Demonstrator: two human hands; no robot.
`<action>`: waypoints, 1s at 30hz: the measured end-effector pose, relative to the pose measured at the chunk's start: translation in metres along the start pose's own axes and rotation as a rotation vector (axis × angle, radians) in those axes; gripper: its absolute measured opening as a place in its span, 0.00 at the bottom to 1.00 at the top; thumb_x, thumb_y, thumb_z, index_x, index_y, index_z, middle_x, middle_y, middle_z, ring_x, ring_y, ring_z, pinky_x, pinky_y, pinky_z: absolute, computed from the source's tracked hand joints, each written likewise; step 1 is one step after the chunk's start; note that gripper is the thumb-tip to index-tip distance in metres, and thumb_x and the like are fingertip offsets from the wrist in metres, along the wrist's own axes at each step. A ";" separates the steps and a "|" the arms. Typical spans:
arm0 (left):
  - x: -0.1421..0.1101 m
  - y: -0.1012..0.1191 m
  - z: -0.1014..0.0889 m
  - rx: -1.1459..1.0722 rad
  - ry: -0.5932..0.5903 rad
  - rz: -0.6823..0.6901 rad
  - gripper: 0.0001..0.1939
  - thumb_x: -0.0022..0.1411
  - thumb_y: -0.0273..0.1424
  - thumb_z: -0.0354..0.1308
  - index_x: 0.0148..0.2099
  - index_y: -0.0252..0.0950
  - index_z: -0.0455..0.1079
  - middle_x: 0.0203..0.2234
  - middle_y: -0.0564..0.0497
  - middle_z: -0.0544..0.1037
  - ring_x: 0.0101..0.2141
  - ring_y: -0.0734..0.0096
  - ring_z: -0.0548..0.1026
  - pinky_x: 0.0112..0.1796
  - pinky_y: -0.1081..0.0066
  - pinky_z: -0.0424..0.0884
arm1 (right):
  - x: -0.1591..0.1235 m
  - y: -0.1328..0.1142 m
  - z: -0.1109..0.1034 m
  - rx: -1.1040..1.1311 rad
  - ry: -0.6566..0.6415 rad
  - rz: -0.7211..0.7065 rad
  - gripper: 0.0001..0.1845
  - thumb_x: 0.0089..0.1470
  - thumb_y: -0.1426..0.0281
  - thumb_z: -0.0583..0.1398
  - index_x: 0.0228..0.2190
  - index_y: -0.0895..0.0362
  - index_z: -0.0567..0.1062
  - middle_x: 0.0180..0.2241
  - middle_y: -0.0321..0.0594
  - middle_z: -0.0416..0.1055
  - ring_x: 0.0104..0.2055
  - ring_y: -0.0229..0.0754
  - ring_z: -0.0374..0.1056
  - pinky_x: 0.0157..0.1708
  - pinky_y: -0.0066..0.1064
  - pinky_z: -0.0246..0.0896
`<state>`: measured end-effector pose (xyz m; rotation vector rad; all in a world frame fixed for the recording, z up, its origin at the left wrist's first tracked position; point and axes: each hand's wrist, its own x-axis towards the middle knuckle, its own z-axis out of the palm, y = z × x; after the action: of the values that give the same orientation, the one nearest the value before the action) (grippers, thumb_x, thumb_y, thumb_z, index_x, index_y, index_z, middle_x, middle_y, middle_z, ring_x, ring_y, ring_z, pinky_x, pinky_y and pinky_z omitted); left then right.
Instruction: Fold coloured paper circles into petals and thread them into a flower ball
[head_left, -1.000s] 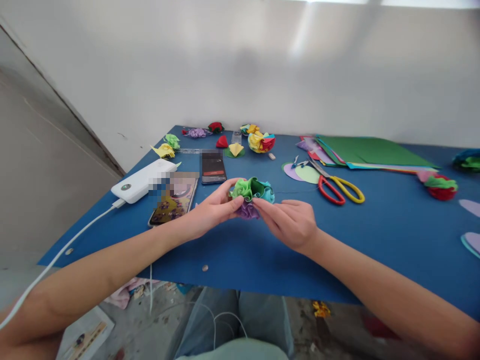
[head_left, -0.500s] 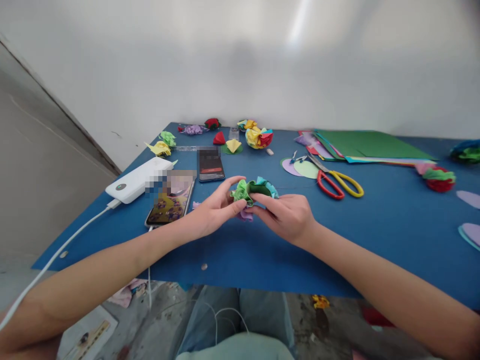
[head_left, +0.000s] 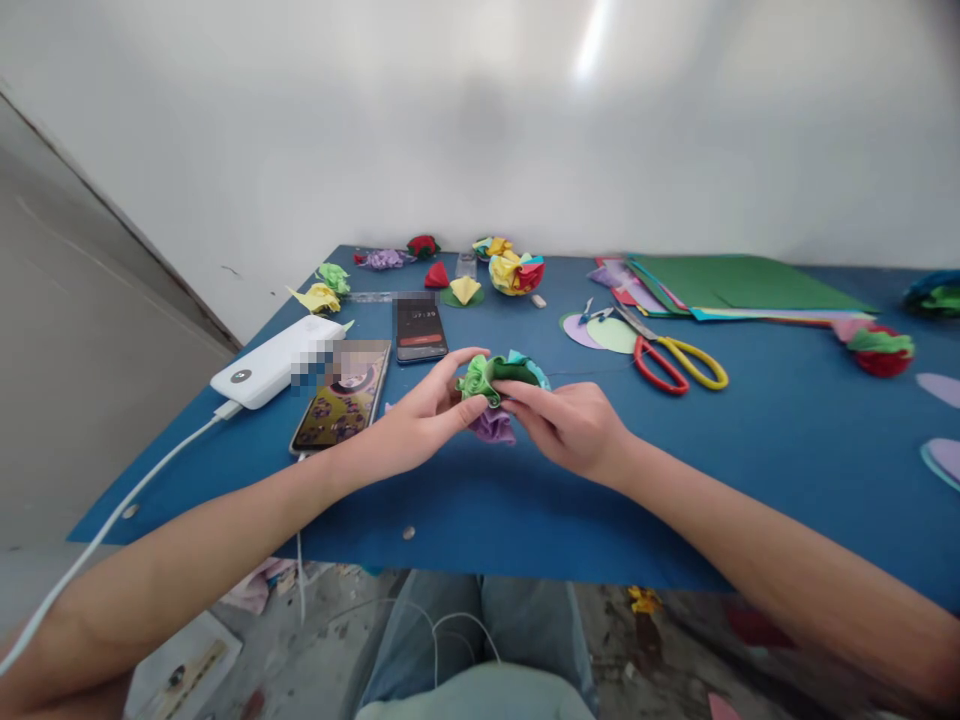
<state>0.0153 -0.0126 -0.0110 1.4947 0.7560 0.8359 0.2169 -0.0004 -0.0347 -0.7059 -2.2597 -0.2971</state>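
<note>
Between my two hands is a ruffled paper flower (head_left: pixel 494 428) in light green, dark green, blue and purple, held above the front part of the blue table (head_left: pixel 600 510). My left hand (head_left: pixel 431 410) grips its left side, the thumb in front and the fingers behind. On the right, my right hand (head_left: pixel 574 420) pinches the dark green petal, with the index finger inside its curl and the thumb below. A thin thread runs from the flower toward the scissors (head_left: pixel 679 365), which have one red and one yellow handle.
A white power bank (head_left: pixel 277 365) with a cable and two phones (head_left: pixel 341 400) lie on the left. Several paper flowers (head_left: pixel 517 273) stand along the back. Paper ovals (head_left: pixel 611 335) lie near the scissors. Coloured sheets (head_left: pixel 750 285) are stacked at the back right, beside a red-green flower (head_left: pixel 881 350).
My right index finger has moved from the flower's front edge into the dark green petal, which now opens wider. The flower has turned slightly, and my left hand keeps its hold.
</note>
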 end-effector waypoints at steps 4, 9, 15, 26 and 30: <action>0.000 -0.002 0.003 -0.056 0.007 -0.052 0.25 0.60 0.35 0.53 0.57 0.40 0.49 0.36 0.50 0.69 0.36 0.70 0.70 0.40 0.69 0.68 | 0.001 0.001 0.002 -0.052 0.026 -0.017 0.12 0.56 0.67 0.56 0.39 0.60 0.73 0.18 0.34 0.72 0.16 0.31 0.62 0.20 0.24 0.51; -0.002 -0.006 0.008 -0.009 -0.048 -0.076 0.25 0.62 0.37 0.49 0.59 0.42 0.46 0.41 0.48 0.69 0.39 0.68 0.71 0.40 0.66 0.70 | 0.000 -0.003 0.004 -0.071 0.068 -0.013 0.09 0.56 0.68 0.55 0.36 0.58 0.73 0.19 0.33 0.72 0.17 0.30 0.63 0.21 0.24 0.51; -0.005 -0.003 0.005 0.792 0.269 0.480 0.21 0.58 0.34 0.54 0.54 0.37 0.57 0.51 0.42 0.62 0.52 0.59 0.61 0.50 0.60 0.60 | 0.002 -0.010 0.005 -0.094 0.023 -0.013 0.08 0.56 0.71 0.53 0.31 0.58 0.71 0.16 0.31 0.68 0.16 0.30 0.59 0.20 0.25 0.48; -0.009 0.001 0.004 1.398 0.250 0.639 0.06 0.58 0.29 0.51 0.37 0.35 0.68 0.36 0.46 0.72 0.40 0.62 0.66 0.41 0.60 0.58 | 0.002 -0.013 0.006 -0.098 -0.040 -0.032 0.11 0.58 0.70 0.50 0.29 0.59 0.71 0.15 0.31 0.66 0.16 0.31 0.59 0.20 0.25 0.48; -0.009 -0.002 0.001 1.390 0.224 0.710 0.05 0.59 0.28 0.51 0.35 0.35 0.68 0.31 0.48 0.71 0.35 0.67 0.64 0.39 0.63 0.61 | 0.002 -0.013 0.005 -0.108 0.009 -0.022 0.09 0.56 0.69 0.53 0.32 0.59 0.71 0.16 0.30 0.67 0.16 0.31 0.61 0.20 0.25 0.51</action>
<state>0.0113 -0.0203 -0.0138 3.0633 1.0594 1.0454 0.2052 -0.0084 -0.0363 -0.7341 -2.2575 -0.4350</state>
